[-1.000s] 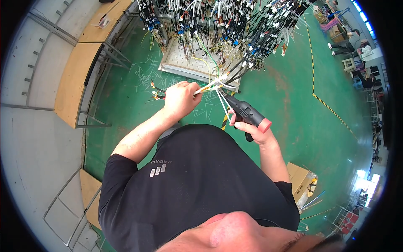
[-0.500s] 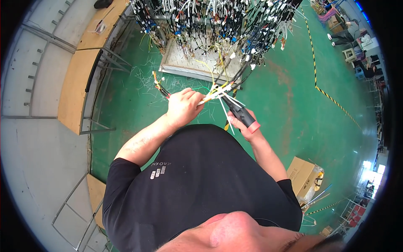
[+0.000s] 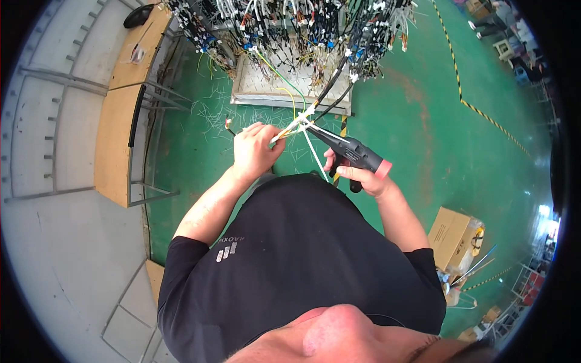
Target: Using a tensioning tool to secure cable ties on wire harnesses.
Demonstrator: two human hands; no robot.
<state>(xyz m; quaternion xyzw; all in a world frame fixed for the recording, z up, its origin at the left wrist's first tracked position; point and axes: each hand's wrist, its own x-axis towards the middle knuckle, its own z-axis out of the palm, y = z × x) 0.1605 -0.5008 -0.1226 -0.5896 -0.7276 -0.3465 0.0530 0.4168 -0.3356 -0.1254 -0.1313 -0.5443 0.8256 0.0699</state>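
Note:
My left hand (image 3: 253, 151) is closed round a wire harness (image 3: 289, 130) of white, yellow and orange wires. A short bundle end with coloured wires (image 3: 229, 124) sticks out on the far side of that hand. In my right hand (image 3: 358, 174) is a black cable tie gun (image 3: 357, 153) with a red rear end, its fingers wrapped round the handle. The gun's nose meets the harness where white cable ties cross. One loose white cable tie tail (image 3: 316, 158) hangs down between my hands. Black cable branches (image 3: 331, 85) run from this crossing up to the hanging harnesses.
A rack of many hanging harnesses (image 3: 290, 30) stands ahead over a pale tray (image 3: 290, 100). Wooden tables (image 3: 115, 145) line the left wall. Cable tie scraps (image 3: 206, 130) litter the green floor. An open cardboard box (image 3: 451, 236) sits at right; people (image 3: 499, 24) are far right.
The cable tie gun has shifted right and lies flatter, showing more of its handle. My left hand has moved slightly left and down, still holding the harness. The view has shifted a little.

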